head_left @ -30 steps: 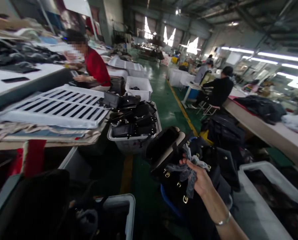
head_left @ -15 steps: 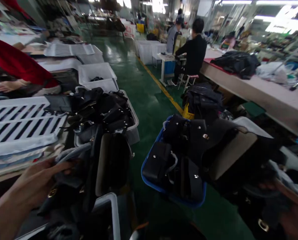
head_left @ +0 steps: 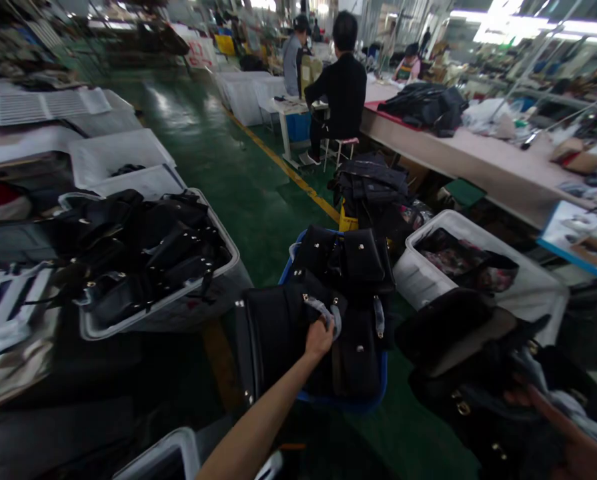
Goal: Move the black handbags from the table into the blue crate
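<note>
1. Two hands: left hand (head_left: 319,339) curled shut on a grey strap (head_left: 327,312) of a black handbag (head_left: 361,353); right hand (head_left: 563,433) under a second black handbag (head_left: 458,393), grip cannot tell
2. Three crates: blue crate (head_left: 341,398) under the first bag, white crate (head_left: 163,313) left, white crate (head_left: 428,250) right
3. Green epoxy floor (head_left: 248,200), yellow line (head_left: 283,167), factory hall
4. First bag upright, long axis vertical; second bag tilted, top toward upper left

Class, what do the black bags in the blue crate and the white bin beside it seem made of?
The black bags look like leather or faux leather, with a soft sheen; which is unclear. The white bin looks like moulded plastic, with a rounded, seamless rim.
</note>
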`<state>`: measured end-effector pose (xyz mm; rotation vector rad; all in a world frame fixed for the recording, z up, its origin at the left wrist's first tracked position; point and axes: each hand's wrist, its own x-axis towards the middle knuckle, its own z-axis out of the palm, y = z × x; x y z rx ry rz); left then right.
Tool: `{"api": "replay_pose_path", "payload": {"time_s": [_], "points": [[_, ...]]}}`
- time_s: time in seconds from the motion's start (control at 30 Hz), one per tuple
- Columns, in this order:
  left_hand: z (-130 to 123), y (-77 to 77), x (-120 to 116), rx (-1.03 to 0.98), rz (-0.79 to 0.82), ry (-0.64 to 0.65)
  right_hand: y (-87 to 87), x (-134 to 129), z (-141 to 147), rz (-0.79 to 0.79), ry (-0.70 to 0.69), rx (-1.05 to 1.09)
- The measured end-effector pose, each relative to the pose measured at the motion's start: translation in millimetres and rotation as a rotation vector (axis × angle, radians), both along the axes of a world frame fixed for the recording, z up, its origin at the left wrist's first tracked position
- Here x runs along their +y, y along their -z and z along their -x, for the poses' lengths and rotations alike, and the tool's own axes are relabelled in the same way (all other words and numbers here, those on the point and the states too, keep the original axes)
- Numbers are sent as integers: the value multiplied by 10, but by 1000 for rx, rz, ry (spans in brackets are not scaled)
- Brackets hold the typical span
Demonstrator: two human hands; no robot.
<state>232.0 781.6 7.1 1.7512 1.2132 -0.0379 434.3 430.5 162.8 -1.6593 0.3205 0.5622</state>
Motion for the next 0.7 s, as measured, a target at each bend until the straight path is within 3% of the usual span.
{"api": "replay_pose_path", "payload": {"time_s": [0.1,0.2,0.37,0.53,0.6,0.7], "points": [[-380,496,-93,53,-4,48,237,141,94,-72,89,217],[-337,629,-133,9,-74,103,446,259,147,-181,81,397],[37,418,-128,-59,-265,166,545,534,245,-250,-33,480],[355,146,49,-33,-316,146,685,994,427,-197,-309,363],[497,-2,173,-28,-298,66,784,1163,519,-190,-377,362],[751,-293,410,-88,-198,-197,923,1321,621,-217,-424,403]]}}
